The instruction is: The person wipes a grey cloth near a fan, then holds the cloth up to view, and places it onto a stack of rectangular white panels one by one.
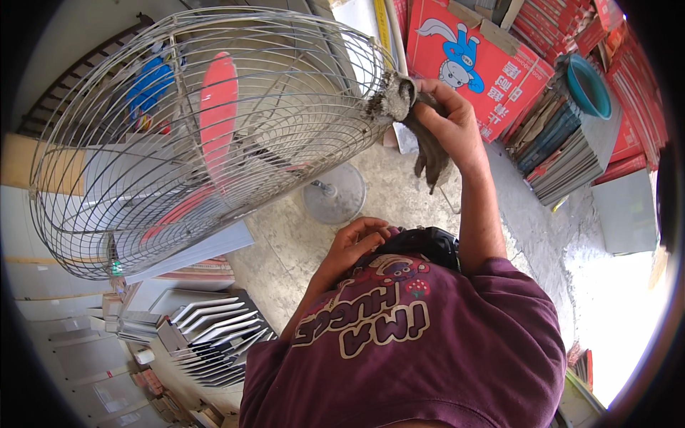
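Concrete floor [392,187]; cloth [432,158] in right hand [451,120] beside fan [216,135].

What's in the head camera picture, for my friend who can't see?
A right hand holds a dirty grey-brown cloth at the edge of a wire-caged fan with red blades. The left hand is by the front of a maroon T-shirt. A red cardboard box and a teal basin are at the upper right.
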A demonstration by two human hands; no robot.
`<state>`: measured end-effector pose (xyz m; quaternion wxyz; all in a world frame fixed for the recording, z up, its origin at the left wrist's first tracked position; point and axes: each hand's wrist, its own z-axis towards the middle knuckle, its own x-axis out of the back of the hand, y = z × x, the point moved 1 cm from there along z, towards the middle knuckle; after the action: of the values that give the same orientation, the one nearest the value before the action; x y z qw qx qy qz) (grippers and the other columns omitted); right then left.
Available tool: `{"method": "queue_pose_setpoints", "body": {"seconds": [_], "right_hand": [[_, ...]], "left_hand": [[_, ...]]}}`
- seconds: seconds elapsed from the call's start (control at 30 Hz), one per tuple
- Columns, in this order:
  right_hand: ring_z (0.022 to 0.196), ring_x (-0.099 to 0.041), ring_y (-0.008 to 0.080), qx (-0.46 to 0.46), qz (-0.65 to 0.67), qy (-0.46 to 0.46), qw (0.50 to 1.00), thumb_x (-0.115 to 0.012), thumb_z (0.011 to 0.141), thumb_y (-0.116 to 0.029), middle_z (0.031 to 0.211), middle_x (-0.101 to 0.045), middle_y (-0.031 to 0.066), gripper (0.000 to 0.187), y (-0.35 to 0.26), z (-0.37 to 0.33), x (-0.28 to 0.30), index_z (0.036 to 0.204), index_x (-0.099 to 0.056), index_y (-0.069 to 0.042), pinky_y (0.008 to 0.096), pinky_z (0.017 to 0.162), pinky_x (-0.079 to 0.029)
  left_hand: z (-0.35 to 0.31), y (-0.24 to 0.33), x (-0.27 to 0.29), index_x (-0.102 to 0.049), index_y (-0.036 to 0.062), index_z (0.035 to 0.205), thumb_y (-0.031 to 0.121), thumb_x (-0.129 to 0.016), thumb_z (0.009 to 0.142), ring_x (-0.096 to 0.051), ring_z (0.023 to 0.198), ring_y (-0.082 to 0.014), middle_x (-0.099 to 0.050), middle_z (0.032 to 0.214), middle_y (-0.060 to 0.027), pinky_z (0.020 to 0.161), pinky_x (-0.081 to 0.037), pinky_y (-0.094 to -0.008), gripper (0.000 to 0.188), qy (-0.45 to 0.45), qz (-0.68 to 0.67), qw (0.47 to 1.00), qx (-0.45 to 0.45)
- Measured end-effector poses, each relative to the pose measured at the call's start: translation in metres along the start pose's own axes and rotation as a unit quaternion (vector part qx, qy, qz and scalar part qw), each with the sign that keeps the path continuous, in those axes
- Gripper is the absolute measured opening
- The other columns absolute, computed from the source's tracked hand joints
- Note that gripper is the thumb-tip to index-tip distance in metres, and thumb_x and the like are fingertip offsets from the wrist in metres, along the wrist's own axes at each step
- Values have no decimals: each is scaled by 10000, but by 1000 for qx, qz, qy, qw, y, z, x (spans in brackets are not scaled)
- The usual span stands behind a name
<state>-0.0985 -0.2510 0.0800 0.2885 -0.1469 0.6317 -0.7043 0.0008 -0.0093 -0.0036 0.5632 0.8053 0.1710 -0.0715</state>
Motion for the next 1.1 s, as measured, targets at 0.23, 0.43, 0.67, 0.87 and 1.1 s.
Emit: {"method": "queue_pose_setpoints", "body": {"seconds": [0.23,0.43,0.67,0.87,1.1], "right_hand": [[652,-489,27,21,-158,95,983,-561,795,-78,712,-577,-17,264,-3,6,24,1050,-614,-34,192,603,-428],[660,-548,57,77,-217,90,969,-552,788,-91,734,-628,43,274,-53,1,-3,1049,-629,-57,220,637,-459],[689,-508,5,226,-39,12,973,-545,806,-48,755,-598,-36,251,-93,9,-33,1039,-639,-51,172,632,-433],[664,-453,-15,216,-8,4,976,-556,822,-60,721,-540,-69,256,-85,17,-40,1068,-625,-54,144,599,-387],[695,-484,17,122,-67,35,990,-597,812,-91,752,-569,-38,257,-42,20,-22,1062,-611,-33,180,628,-425]], "left_hand": [[-2,0,-3,-519,5,1147,115,-529,905,-549,896,-114,-591,1001,-69,806,-426,-242,266,14,-5,1000,9],[-7,-6,2,-512,2,1150,131,-532,906,-553,911,-123,-588,1011,-78,806,-433,-246,277,23,10,1000,-2],[-9,-7,0,-507,-3,1152,143,-540,902,-553,914,-123,-587,1015,-76,809,-433,-240,291,26,5,1000,-5],[-11,-11,0,-510,4,1153,141,-539,903,-551,915,-120,-589,1011,-70,813,-432,-239,286,29,3,1000,-10],[-14,-15,0,-515,12,1149,116,-525,908,-551,916,-122,-591,1008,-64,822,-433,-244,263,27,-1,1000,-10]]}}
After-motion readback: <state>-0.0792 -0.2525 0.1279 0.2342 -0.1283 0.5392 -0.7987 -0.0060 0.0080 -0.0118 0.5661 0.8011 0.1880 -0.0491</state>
